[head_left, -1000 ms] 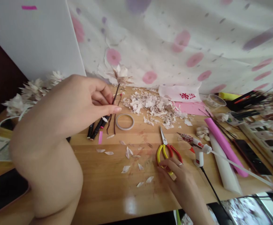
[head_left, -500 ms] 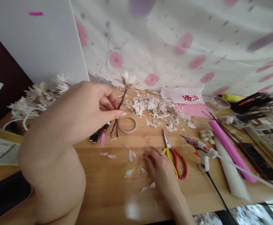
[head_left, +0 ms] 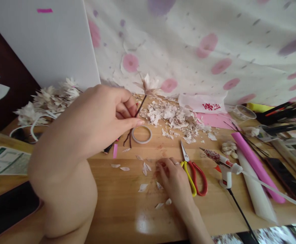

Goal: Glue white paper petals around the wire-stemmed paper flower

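In my left hand (head_left: 112,112), thumb and fingers pinch the dark stem of a handmade flower (head_left: 149,84). Its pale petals point up, and the stem's forked lower end hangs below the hand, beside a roll of tape (head_left: 142,135). My right hand (head_left: 174,174) rests on the wooden table, fingers loosely bent and apart, with nothing visible in them. Loose whitish petals (head_left: 143,187) lie to its left. Just right of it are scissors (head_left: 192,173) with one yellow and one red handle, blades slightly apart or closed, I cannot tell.
A heap of pale petals (head_left: 172,113) spreads at the back. A glue gun (head_left: 223,164) with its cord lies on the right, near pink (head_left: 257,166) and white (head_left: 256,189) rolls. Finished flowers (head_left: 46,101) sit back left, with markers (head_left: 109,148) under my left hand.
The whole view has shifted slightly, so things appear a little further right. My left hand still grips the flower, and my right hand stays on the table.
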Action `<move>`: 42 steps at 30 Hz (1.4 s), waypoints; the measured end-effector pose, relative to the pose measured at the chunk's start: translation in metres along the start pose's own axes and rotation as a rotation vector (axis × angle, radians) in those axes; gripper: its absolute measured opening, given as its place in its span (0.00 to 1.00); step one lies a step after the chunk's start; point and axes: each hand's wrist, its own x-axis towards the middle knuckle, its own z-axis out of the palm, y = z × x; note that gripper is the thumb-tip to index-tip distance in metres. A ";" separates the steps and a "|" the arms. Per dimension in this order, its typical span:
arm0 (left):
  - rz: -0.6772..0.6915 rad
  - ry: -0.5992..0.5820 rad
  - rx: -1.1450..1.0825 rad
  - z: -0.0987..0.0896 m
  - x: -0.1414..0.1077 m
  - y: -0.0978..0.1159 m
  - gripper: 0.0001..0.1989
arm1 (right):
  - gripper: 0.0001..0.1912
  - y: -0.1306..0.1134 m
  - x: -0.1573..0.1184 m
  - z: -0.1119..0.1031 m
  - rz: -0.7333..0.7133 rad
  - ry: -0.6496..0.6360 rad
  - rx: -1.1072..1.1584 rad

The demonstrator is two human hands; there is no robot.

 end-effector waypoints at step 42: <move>0.001 0.028 -0.351 0.018 0.008 0.018 0.09 | 0.24 -0.054 0.100 -0.102 -0.040 -0.015 1.127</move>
